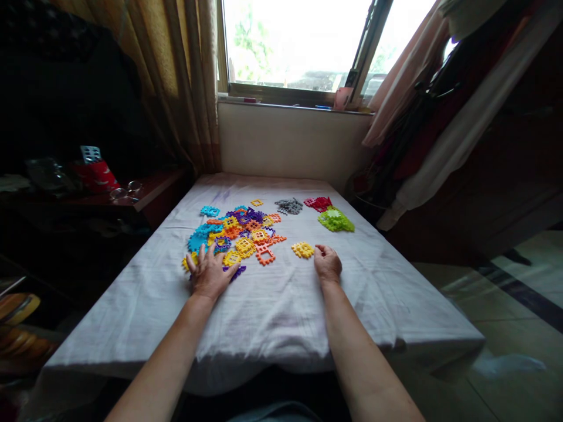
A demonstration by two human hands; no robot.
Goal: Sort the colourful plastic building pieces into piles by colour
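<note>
My left hand (208,272) is spread over the near left side of a mixed heap of plastic interlocking building pieces (253,225). Blue, purple, orange and yellow pieces lie there, some with square window openings. Its fingers touch the heap's edge, and a purple piece (238,272) shows beside the thumb. My right hand (328,264) is closed, its curled fingers right at the edge of a small pile of yellow pieces (302,250). What those fingers hold, if anything, is hidden. Sorted apart, farther back, are grey pieces (289,206), red pieces (318,203) and lime-green pieces (336,219).
A wrinkled white cloth covers the table (272,316). Beyond it are a low wall and a window (290,44). On the left, a dark side table holds a red container (95,176) and glasses (126,192). Clothes (433,146) hang at the right.
</note>
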